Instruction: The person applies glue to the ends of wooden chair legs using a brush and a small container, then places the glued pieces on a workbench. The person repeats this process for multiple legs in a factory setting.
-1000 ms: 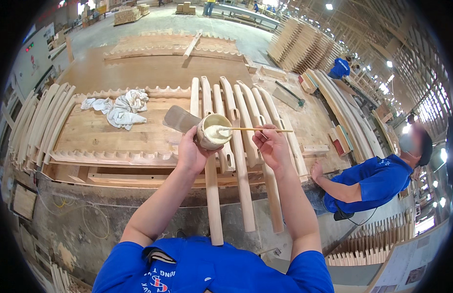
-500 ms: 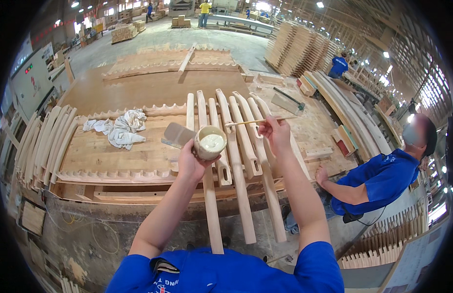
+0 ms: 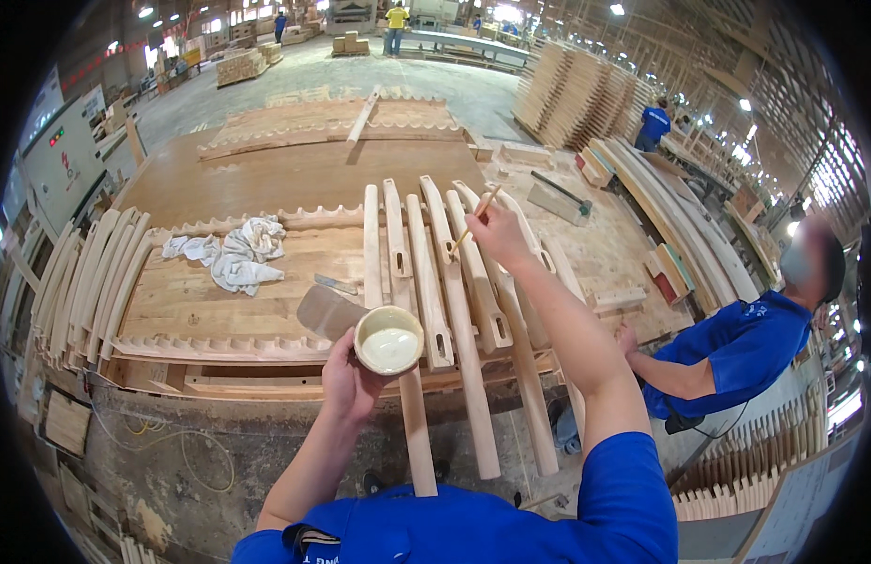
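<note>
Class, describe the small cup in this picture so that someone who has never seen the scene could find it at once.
Start at the big wooden workbench and find the row of long curved slats lying side by side across it. At the near end of the slats, the person's left hand holds the cup. It is the only round thing there, filled with pale creamy liquid.

Round cup (image 3: 388, 340) of pale glue held upright, thin wooden stick (image 3: 475, 220) angled onto slotted curved slat (image 3: 464, 310)
</note>
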A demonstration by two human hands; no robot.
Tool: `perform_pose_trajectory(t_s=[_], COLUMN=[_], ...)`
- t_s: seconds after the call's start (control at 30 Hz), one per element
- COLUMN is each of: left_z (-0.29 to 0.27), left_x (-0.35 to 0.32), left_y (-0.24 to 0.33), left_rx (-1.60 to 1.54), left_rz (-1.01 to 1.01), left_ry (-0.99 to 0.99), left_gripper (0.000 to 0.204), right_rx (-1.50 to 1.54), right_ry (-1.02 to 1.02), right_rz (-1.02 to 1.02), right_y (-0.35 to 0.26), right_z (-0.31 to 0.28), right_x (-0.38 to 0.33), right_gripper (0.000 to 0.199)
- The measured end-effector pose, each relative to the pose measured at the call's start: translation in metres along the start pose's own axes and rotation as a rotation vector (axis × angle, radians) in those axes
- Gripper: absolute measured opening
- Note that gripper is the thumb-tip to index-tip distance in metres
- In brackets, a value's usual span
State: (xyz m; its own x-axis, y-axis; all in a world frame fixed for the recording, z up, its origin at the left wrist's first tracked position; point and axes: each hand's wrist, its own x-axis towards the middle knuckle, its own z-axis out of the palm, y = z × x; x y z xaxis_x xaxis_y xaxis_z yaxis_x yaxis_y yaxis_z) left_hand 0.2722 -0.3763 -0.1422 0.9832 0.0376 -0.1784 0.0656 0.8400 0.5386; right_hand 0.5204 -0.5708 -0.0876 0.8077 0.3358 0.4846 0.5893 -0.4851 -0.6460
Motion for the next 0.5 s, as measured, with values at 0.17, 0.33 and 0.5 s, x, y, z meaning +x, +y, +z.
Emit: perform_pose_trajectory(t_s=[0.17,0.33,0.5], left_z=[-0.014,-0.017,-0.023], left_x=[-0.004,-0.009,-0.013], left_y=[0.008,0.009,0.014], left_rx=[0.003,-0.034,-0.027], left_rz=[0.043,0.045,0.064], left_ry=[0.001,0.026,0.030], left_gripper=[0.047,0.046,0.046], right_rx=[-0.149,-0.138,-0.165], right_ry=[-0.108,-0.172,-0.223], right_rz=[-0.086,-0.077,-0.036], right_y=[-0.015,-0.016,-0.018], right_z=[0.005,0.012,0.003], right_x=[0.014,0.023,0.031], right_gripper=[0.022,0.019,0.020])
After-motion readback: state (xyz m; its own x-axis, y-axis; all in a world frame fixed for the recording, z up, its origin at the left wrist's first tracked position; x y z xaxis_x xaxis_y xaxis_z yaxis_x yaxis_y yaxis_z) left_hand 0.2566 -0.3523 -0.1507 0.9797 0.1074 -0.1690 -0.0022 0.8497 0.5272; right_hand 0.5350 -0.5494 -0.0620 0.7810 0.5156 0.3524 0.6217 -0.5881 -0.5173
